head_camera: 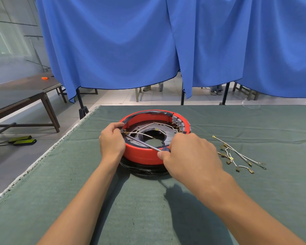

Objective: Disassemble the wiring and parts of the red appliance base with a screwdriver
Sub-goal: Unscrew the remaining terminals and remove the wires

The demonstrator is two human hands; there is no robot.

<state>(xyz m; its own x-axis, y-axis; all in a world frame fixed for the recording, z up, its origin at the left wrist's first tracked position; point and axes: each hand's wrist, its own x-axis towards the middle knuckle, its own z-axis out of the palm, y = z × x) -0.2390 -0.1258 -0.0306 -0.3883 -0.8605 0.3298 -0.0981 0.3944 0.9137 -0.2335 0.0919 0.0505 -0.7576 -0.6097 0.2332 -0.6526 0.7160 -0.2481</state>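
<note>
Red appliance base (140,156) sits mid-table on green cloth (60,200). Left hand (111,142) fingers curl over rim, steadying it. Right hand (189,154) pinches screwdriver (141,143), tip angled at left-side terminal. Removed wires (237,156) parked right.

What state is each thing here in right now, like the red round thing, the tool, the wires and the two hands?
Red appliance base: opened up, insides exposed, some wires still attached.
Screwdriver: held slanted, tip inside the base at its left side.
Loose wires: removed, lying on the green cloth to the right.
Left hand: grips the base's left rim.
Right hand: grips the screwdriver handle.
Blue curtain: hanging, drawn.
</note>
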